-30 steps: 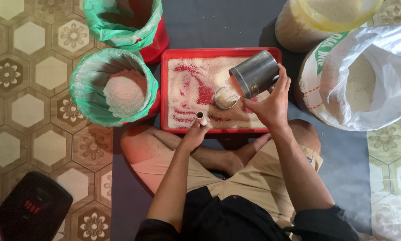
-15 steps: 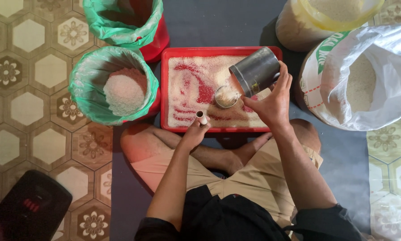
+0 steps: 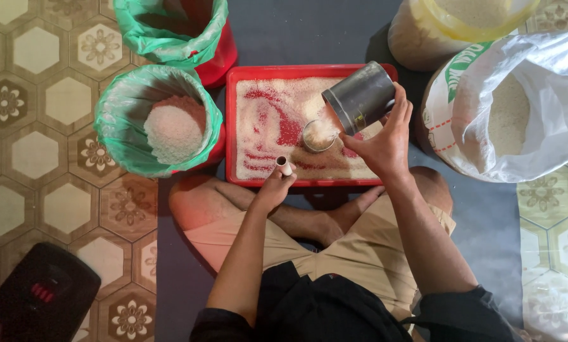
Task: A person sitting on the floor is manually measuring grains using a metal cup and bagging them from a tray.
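Note:
My right hand (image 3: 382, 142) grips a dark metal can (image 3: 360, 96), tilted with its mouth down over a small round metal scoop (image 3: 318, 135) heaped with white grain. The scoop rests in a red tray (image 3: 232, 126) spread with the same grain. My left hand (image 3: 274, 187) holds the scoop's pale handle end (image 3: 284, 165) at the tray's near edge. I sit cross-legged on a dark mat, knees just below the tray.
A green-lined bucket (image 3: 116, 126) with a grain mound stands left of the tray, another green-lined red bucket (image 3: 208, 38) behind it. A white sack of grain (image 3: 537, 76) lies open at right, a yellow-rimmed container (image 3: 417, 38) behind. A black device (image 3: 40, 297) sits bottom left.
My right hand has tipped the can a little further and lower over the scoop. The left hand has stayed on the handle.

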